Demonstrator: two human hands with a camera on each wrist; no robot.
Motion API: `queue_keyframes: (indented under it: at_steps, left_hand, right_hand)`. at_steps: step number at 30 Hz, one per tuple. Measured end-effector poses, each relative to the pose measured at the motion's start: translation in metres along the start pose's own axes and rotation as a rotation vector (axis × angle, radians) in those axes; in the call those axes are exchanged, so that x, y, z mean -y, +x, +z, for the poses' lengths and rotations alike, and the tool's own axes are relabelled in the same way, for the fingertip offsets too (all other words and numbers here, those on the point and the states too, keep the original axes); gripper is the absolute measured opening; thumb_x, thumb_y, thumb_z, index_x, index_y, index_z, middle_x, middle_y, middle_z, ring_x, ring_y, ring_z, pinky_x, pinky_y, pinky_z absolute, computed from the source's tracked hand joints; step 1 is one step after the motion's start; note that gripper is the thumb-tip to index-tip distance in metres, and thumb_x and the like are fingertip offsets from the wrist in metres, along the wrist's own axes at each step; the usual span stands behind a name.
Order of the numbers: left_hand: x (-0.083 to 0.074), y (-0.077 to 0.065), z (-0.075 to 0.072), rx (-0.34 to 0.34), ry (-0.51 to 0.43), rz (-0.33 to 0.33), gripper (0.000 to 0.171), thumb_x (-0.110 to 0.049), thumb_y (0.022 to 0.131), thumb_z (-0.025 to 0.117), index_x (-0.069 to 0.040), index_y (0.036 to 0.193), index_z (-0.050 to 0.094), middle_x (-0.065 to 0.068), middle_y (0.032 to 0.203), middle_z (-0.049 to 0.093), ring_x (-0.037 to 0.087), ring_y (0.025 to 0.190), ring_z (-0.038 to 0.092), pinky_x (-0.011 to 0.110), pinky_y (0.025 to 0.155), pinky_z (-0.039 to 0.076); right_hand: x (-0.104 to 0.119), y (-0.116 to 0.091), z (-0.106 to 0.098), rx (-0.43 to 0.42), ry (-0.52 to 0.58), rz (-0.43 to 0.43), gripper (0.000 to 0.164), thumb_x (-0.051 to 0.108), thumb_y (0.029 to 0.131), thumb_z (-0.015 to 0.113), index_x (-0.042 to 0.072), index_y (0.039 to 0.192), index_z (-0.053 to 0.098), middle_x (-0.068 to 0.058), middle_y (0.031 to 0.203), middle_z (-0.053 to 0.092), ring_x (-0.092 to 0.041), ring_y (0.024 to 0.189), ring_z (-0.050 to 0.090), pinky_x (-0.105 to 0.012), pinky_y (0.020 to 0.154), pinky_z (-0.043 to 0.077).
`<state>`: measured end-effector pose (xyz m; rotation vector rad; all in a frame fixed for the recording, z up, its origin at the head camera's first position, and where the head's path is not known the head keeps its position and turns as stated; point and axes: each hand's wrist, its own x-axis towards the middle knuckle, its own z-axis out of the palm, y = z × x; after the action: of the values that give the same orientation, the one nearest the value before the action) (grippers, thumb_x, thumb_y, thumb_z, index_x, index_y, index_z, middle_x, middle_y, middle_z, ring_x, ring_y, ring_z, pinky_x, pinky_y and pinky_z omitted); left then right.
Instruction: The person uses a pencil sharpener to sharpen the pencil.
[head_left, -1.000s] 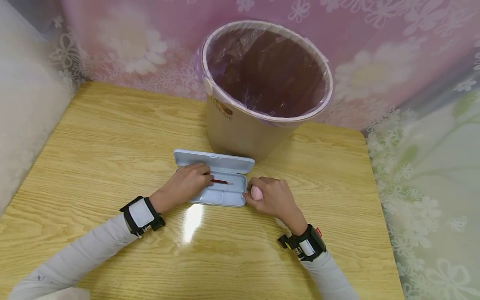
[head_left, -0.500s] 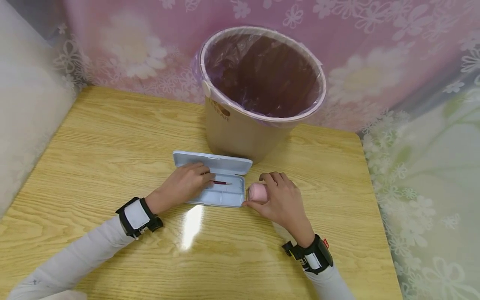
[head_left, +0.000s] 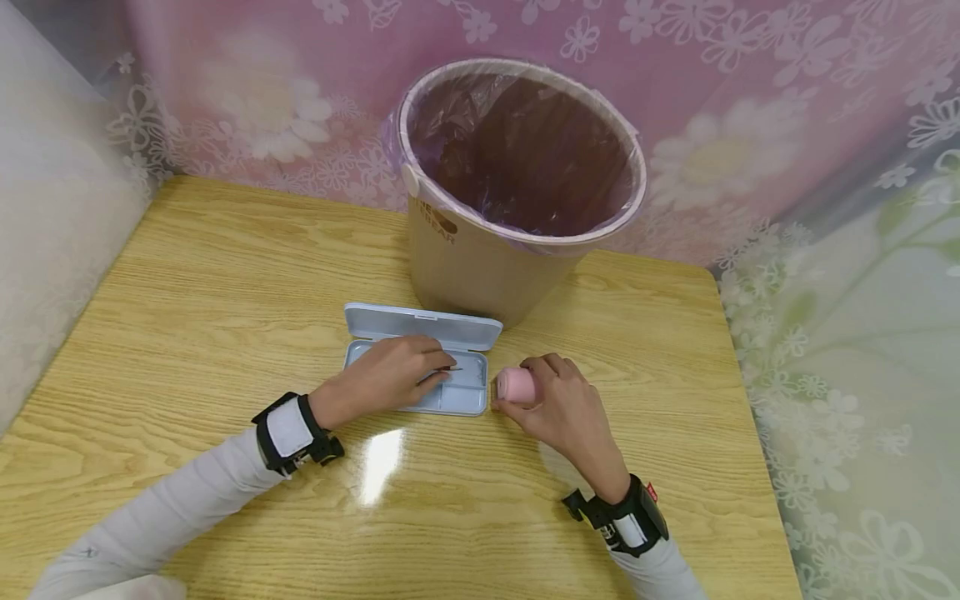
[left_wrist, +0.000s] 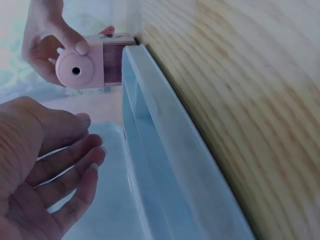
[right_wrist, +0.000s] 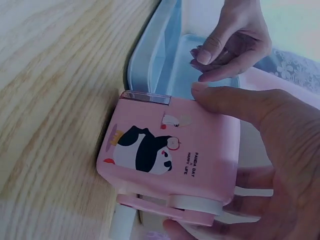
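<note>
My right hand holds a pink crank pencil sharpener on the table, just right of the pencil case. In the right wrist view, a panda picture marks the side of the sharpener, and my thumb lies along its edge. The sharpener's round pencil hole faces the left wrist view. Over the light blue pencil case, lid raised, hovers my left hand, fingers loosely bent and nothing seen between them. A short red pencil lies in the case, mostly hidden under those fingers.
A beige bin lined with a clear plastic bag stands right behind the case. The wood-grain table extends around them. Patterned floral cloth hangs behind and along the sides.
My left hand has slid right over the pencil, covering more of it. My right hand has turned and loosened around the sharpener, showing more of it. The head view has shifted slightly.
</note>
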<state>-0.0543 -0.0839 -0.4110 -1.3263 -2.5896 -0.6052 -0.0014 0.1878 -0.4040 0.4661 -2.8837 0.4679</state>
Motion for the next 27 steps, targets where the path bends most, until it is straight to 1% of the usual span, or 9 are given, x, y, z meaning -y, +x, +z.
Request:
queue_keyframes:
  at_steps: [5, 8, 10, 13, 15, 17, 21, 24, 27]
  left_hand:
    - [-0.007, 0.005, -0.001, 0.066, -0.109, -0.027, 0.022, -0.019, 0.095, 0.072, -0.008, 0.114, 0.076, 0.004, 0.107, 0.074, 0.016, 0.095, 0.071, 0.032, 0.080, 0.058]
    - [-0.011, 0.009, -0.004, 0.105, -0.226, -0.038, 0.031, -0.021, 0.096, 0.071, -0.007, 0.124, 0.071, 0.006, 0.114, 0.071, 0.016, 0.091, 0.069, 0.029, 0.077, 0.056]
    - [-0.013, 0.013, -0.005, 0.136, -0.298, -0.028, 0.044, -0.024, 0.095, 0.073, -0.008, 0.135, 0.064, 0.007, 0.125, 0.067, 0.017, 0.091, 0.068, 0.028, 0.079, 0.055]
    - [-0.016, 0.018, -0.010, 0.223, -0.387, -0.004, 0.073, -0.032, 0.090, 0.079, -0.014, 0.152, 0.047, 0.007, 0.148, 0.052, 0.021, 0.121, 0.061, 0.033, 0.098, 0.052]
    - [-0.017, 0.023, -0.013, 0.295, -0.421, 0.037, 0.092, -0.040, 0.083, 0.084, -0.018, 0.158, 0.035, 0.003, 0.161, 0.038, 0.021, 0.142, 0.046, 0.039, 0.113, 0.042]
    - [-0.019, 0.028, -0.015, 0.369, -0.481, 0.096, 0.105, -0.046, 0.078, 0.087, -0.021, 0.161, 0.028, -0.001, 0.166, 0.031, 0.019, 0.152, 0.030, 0.043, 0.122, 0.030]
    - [-0.024, 0.038, -0.016, 0.484, -0.647, 0.215, 0.117, -0.053, 0.069, 0.090, -0.022, 0.162, 0.025, -0.007, 0.162, 0.036, 0.010, 0.147, 0.035, 0.037, 0.121, 0.030]
    - [-0.028, 0.041, -0.014, 0.534, -0.741, 0.262, 0.112, -0.053, 0.065, 0.092, -0.022, 0.157, 0.035, -0.011, 0.151, 0.046, 0.004, 0.134, 0.045, 0.028, 0.113, 0.039]
    - [-0.031, 0.041, -0.011, 0.548, -0.809, 0.276, 0.100, -0.047, 0.061, 0.096, -0.023, 0.145, 0.047, -0.014, 0.136, 0.057, 0.001, 0.119, 0.055, 0.022, 0.104, 0.046]
  right_hand:
    - [-0.006, -0.001, -0.007, -0.011, 0.076, -0.070, 0.057, 0.042, 0.067, 0.093, 0.006, 0.107, 0.074, -0.010, 0.106, 0.073, -0.027, 0.095, 0.070, -0.040, 0.073, 0.058]
    - [-0.009, -0.002, -0.017, 0.002, 0.151, -0.171, 0.056, 0.035, 0.067, 0.094, 0.006, 0.110, 0.075, -0.010, 0.111, 0.072, -0.026, 0.101, 0.069, -0.040, 0.078, 0.059]
    - [-0.011, -0.001, -0.025, 0.014, 0.198, -0.293, 0.058, 0.031, 0.065, 0.096, 0.007, 0.113, 0.074, -0.009, 0.114, 0.071, -0.025, 0.104, 0.068, -0.038, 0.080, 0.059]
    - [-0.010, 0.001, -0.036, 0.030, 0.249, -0.522, 0.064, 0.028, 0.062, 0.097, 0.007, 0.117, 0.072, -0.007, 0.120, 0.070, -0.024, 0.111, 0.065, -0.036, 0.088, 0.058]
    - [-0.007, 0.002, -0.044, 0.058, 0.280, -0.656, 0.067, 0.026, 0.061, 0.098, 0.008, 0.120, 0.071, -0.007, 0.123, 0.068, -0.023, 0.116, 0.063, -0.035, 0.094, 0.056]
    - [0.000, 0.003, -0.050, 0.097, 0.307, -0.758, 0.068, 0.024, 0.062, 0.097, 0.008, 0.123, 0.069, -0.007, 0.127, 0.067, -0.023, 0.120, 0.061, -0.035, 0.100, 0.053]
    - [0.018, 0.004, -0.058, 0.208, 0.347, -0.868, 0.066, 0.024, 0.067, 0.095, 0.010, 0.126, 0.067, -0.006, 0.132, 0.064, -0.021, 0.127, 0.058, -0.033, 0.106, 0.049]
    - [0.028, 0.005, -0.061, 0.291, 0.384, -0.891, 0.061, 0.023, 0.072, 0.092, 0.013, 0.127, 0.067, -0.004, 0.134, 0.064, -0.019, 0.131, 0.056, -0.030, 0.107, 0.047]
    - [0.031, 0.005, -0.060, 0.334, 0.438, -0.904, 0.059, 0.020, 0.074, 0.091, 0.013, 0.128, 0.066, -0.004, 0.135, 0.064, -0.019, 0.133, 0.055, -0.029, 0.110, 0.045]
